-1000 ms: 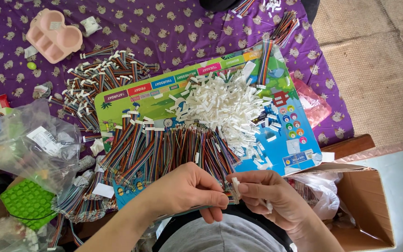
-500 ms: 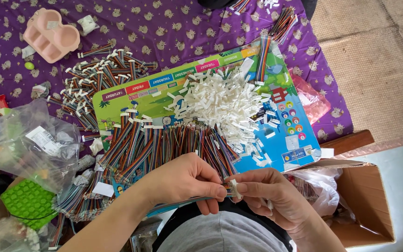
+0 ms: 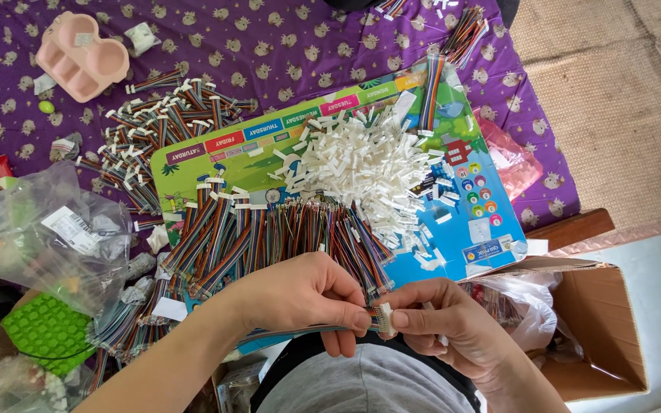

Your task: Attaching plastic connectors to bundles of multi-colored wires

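We pinch a flat multicoloured ribbon cable [image 3: 300, 332] in our left hand [image 3: 300, 294], while our right hand [image 3: 445, 325] grips a small white connector [image 3: 383, 317] at its end, just off the colourful board's [image 3: 453, 199] near edge.

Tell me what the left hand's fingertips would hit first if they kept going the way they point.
The left hand points right, pinching a multicoloured ribbon cable. It would meet the small white connector at the cable's end, then the right hand pinching it. They look almost touching; depth is unclear.
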